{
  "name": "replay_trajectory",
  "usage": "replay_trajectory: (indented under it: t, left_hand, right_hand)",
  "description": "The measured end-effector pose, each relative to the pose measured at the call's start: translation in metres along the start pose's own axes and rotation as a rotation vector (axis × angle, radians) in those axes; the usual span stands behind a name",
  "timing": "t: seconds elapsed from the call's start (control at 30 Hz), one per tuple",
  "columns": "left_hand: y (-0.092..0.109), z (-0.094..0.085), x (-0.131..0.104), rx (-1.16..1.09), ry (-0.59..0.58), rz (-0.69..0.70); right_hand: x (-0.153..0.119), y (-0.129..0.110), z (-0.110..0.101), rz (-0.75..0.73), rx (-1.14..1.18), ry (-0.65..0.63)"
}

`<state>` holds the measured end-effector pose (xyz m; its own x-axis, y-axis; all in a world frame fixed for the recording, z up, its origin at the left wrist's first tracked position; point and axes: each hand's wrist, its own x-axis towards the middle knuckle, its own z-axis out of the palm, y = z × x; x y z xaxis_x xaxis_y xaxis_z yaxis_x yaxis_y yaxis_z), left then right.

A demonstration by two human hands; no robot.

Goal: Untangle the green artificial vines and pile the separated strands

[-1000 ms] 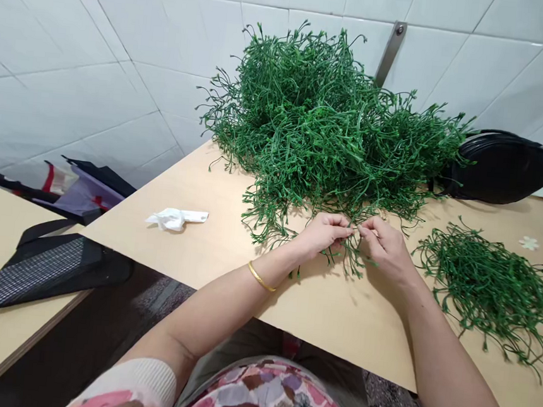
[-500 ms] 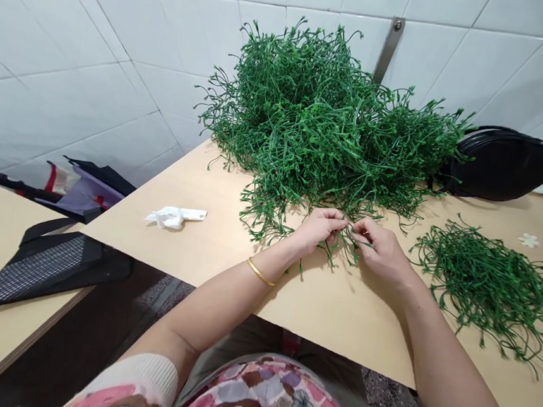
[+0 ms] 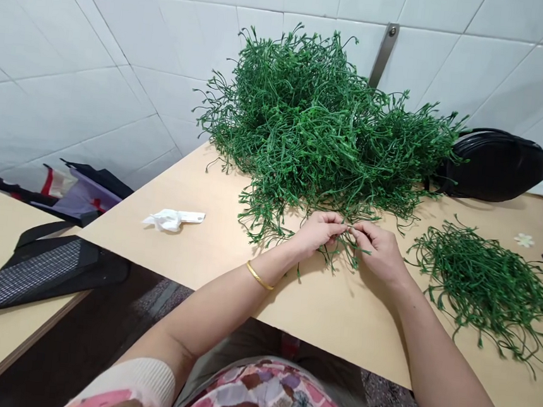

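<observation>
Between left hand [image 3: 320, 234] and right hand [image 3: 380, 250], both pinching closed, thin green stems [image 3: 353, 257] are being held; large heap [image 3: 313, 128] is lying just beyond the grip, smaller pile [image 3: 486, 279] to its right.

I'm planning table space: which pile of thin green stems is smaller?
The low pile of thin green stems beside the right forearm; the other heap, far taller and wider, rises before the white tiled wall.

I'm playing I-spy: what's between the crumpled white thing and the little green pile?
In the head view: front strands of the big pile, the left hand, green stems, then the right hand.
</observation>
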<state>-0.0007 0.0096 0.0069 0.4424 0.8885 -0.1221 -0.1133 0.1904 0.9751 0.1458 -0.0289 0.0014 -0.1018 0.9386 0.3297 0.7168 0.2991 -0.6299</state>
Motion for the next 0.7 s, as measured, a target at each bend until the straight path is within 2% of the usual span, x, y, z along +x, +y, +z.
replay_trajectory:
  t: [0.1, 0.2, 0.27, 0.33, 0.47, 0.57, 0.7]
  left_hand:
    - [-0.001, 0.003, -0.001, 0.017, -0.006, 0.005]
    - [0.0, 0.002, -0.003, 0.004, -0.027, 0.009]
    - [0.001, 0.0, -0.003, -0.037, -0.03, 0.015]
    - [0.001, -0.003, -0.001, -0.087, -0.028, 0.007]
    - [0.0, -0.005, 0.002, -0.152, -0.037, -0.003]
    - [0.0, -0.003, 0.001, -0.147, -0.026, 0.02]
    - [0.001, -0.001, -0.001, -0.071, 0.007, 0.089]
  right_hand:
    - [0.003, 0.011, 0.001, -0.04, -0.238, 0.093]
    - [0.007, 0.026, -0.009, 0.122, -0.384, 0.282]
    - [0.008, 0.031, -0.018, 0.236, -0.309, 0.365]
    - [0.008, 0.03, -0.021, 0.264, -0.083, 0.326]
    - [0.008, 0.015, -0.01, 0.278, 0.387, 0.111]
    - [0.008, 0.007, 0.0, 0.284, 0.477, 0.035]
    - [0.006, 0.006, 0.003, 0.254, 0.512, -0.027]
